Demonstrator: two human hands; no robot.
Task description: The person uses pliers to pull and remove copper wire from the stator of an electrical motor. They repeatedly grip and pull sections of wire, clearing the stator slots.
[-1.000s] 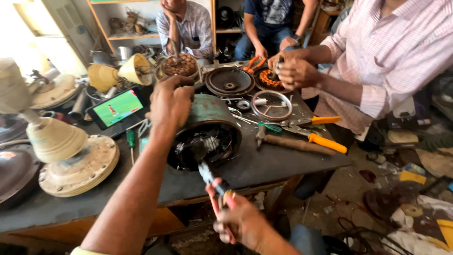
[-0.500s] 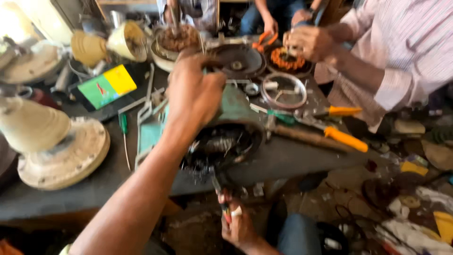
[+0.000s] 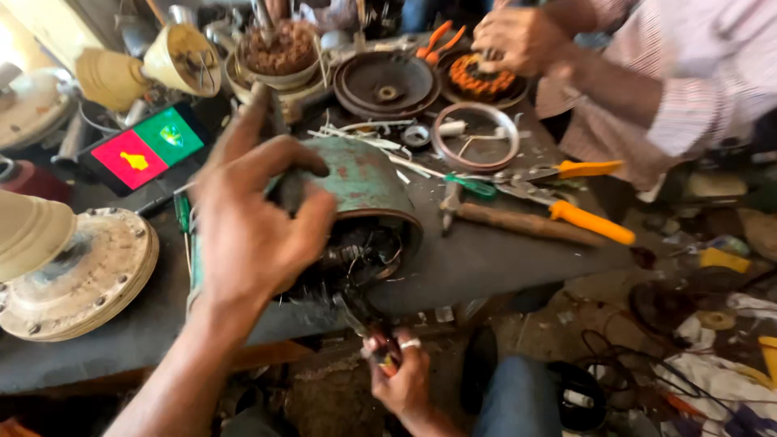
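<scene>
A green, worn motor housing (image 3: pixel 360 182) lies on its side at the front edge of the dark workbench (image 3: pixel 502 259), its open end with dark windings (image 3: pixel 364 247) facing me. My left hand (image 3: pixel 251 218) grips the housing from above. Below the bench edge, my right hand (image 3: pixel 396 372) holds a thin tool (image 3: pixel 360 324) whose tip reaches up into the windings.
A hammer (image 3: pixel 518 220), orange-handled pliers (image 3: pixel 566 210) and a metal ring (image 3: pixel 476 133) lie to the right. A phone (image 3: pixel 146 150) with a lit screen and a cream fan motor (image 3: pixel 77 271) sit left. Another person's hands (image 3: pixel 518 36) work on a copper-wound stator (image 3: pixel 481 81).
The view has come closer and lower over the housing. My left hand keeps its hold on top; my right hand with the tool stays below the bench edge.
</scene>
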